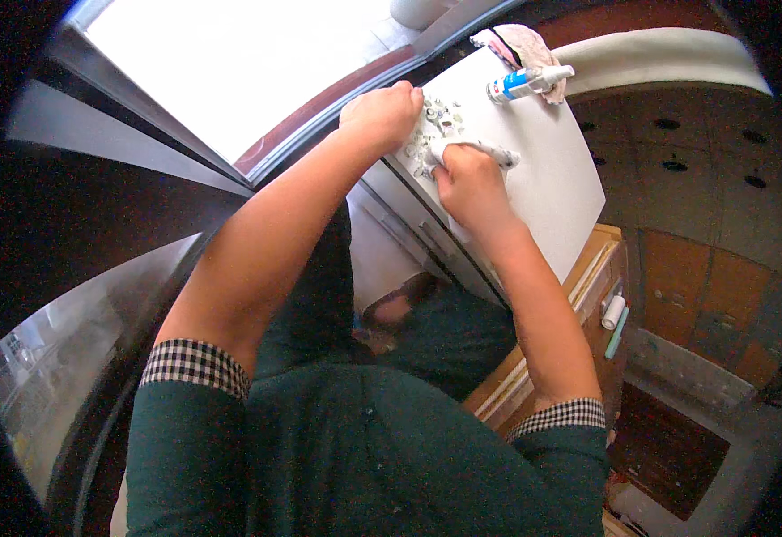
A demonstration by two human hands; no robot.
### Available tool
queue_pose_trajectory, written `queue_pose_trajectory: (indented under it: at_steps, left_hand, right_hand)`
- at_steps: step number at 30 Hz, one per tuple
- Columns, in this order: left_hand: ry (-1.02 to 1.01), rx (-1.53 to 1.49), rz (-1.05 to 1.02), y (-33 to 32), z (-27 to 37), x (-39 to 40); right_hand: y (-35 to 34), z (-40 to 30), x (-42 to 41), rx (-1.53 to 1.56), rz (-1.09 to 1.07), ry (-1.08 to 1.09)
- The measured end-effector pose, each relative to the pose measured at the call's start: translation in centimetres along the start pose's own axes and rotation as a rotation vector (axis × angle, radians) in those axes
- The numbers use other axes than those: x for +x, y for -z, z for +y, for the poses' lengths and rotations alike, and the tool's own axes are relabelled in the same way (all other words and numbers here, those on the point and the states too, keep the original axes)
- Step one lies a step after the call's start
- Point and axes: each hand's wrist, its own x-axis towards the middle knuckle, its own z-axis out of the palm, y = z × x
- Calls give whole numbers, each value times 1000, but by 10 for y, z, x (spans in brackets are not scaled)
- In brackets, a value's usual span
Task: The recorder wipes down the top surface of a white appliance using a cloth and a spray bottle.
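Observation:
A white cabinet with a flat top stands before me. On its top, my right hand grips a bunched white cloth with dark marks, pressed against the surface. My left hand is curled at the top's left edge, close to a patch of small grey and greenish pieces or marks; whether it holds anything cannot be told. A spray bottle with a blue and white label lies or leans near the far edge, beside a crumpled pinkish cloth.
A bright window with a frame borders the left side. Right of the cabinet is a wooden unit, with a white roll and a pale green stick-like item. A dark mat lies on the floor at lower right.

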Motion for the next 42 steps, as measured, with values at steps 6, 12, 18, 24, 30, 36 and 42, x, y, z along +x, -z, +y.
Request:
queue_pose_trajectory:
  at_steps: [6, 12, 18, 24, 30, 36, 42]
  left_hand:
    - [-125, 186, 24, -12, -19, 5]
    - [-56, 71, 26, -13, -20, 6]
    - [-104, 141, 44, -3, -5, 0]
    - [-14, 45, 11, -1, -13, -2]
    - [-51, 56, 29, -7, -17, 1]
    - [-148, 125, 88, -7, -17, 2]
    - [-102, 136, 24, 12, 3, -13]
  right_hand:
    - [5, -4, -8, 16, -101, 39]
    - [-3, -8, 2, -62, 9, -40]
    - [1, -5, 0, -62, -1, -32]
    - [5, -15, -4, -36, -118, -63]
    - [-1, -11, 2, -68, -54, -99]
    - [3, -10, 10, -89, -1, -86]
    - [5, -14, -6, -17, -30, -70]
